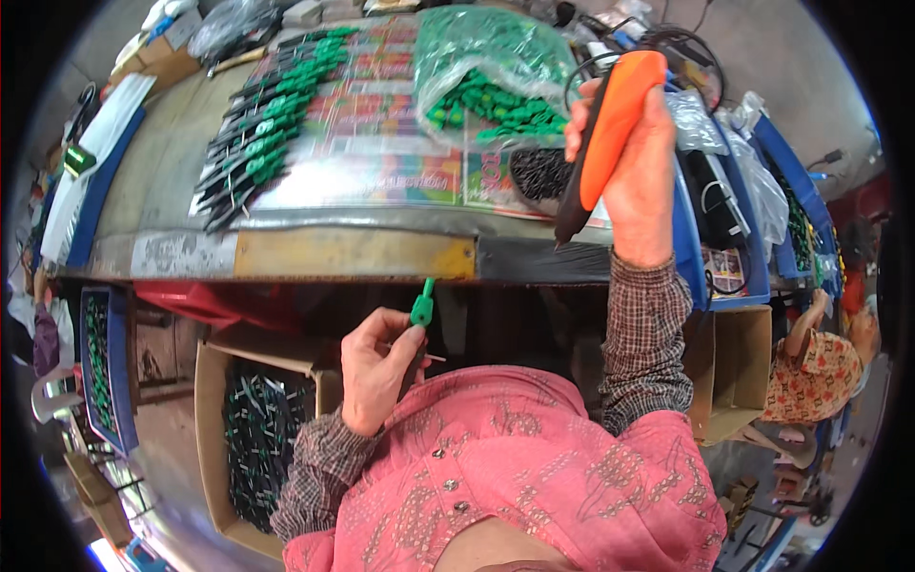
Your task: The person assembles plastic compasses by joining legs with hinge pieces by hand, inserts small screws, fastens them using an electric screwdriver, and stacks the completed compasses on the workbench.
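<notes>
My right hand (643,157) is wrapped round an orange-and-black electric screwdriver (610,133), raised over the table's front edge with its black nose tilted down. Below that edge, in front of my body, my left hand (379,367) pinches a small green plastic piece (422,309) with a hole in it and a narrow tip pointing away from me. A dark part extends from it under my fingers, mostly hidden. The screwdriver's nose and the green piece are well apart.
On the table (353,253) lie a row of green-and-black pieces (272,129), a clear bag (448,43) of green parts and a pile of small black screws (539,174). A cardboard box (212,429) of dark pieces stands lower left. Blue trays (753,286) line the right.
</notes>
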Demonstrator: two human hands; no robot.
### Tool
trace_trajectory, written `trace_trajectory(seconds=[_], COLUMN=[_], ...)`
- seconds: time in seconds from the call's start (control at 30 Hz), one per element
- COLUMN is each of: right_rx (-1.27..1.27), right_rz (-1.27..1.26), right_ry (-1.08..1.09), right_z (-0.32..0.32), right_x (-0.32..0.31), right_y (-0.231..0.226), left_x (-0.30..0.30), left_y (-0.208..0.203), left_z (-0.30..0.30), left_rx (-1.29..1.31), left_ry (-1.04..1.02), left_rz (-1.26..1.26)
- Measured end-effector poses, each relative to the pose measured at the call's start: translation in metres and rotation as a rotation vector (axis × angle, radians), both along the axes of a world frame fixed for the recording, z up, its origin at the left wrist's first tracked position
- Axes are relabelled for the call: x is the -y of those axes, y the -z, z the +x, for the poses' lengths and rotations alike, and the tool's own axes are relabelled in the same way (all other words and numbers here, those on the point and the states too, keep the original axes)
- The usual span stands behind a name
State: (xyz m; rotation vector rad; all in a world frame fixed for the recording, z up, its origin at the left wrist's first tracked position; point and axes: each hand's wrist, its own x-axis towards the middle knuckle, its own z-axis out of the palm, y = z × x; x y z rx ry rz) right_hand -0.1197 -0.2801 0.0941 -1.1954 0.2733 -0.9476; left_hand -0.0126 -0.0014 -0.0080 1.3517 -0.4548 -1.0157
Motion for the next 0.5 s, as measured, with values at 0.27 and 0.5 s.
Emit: trace_trajectory(seconds=[0.27,0.5], right_rx=[-0.040,-0.043], right_rz=[-0.344,-0.322], right_ry=[0.162,-0.126], right_z=[-0.004,-0.018], right_x=[-0.030,-0.027], right_y=[0.008,0.025], left_x=[0.003,0.007], left_y=[0.005,-0.007], left_z=[0.007,0.016], left_rx=[-0.194,0.138], left_ry=[-0.021,-0.010], left_rz=[-0.068,0.079])
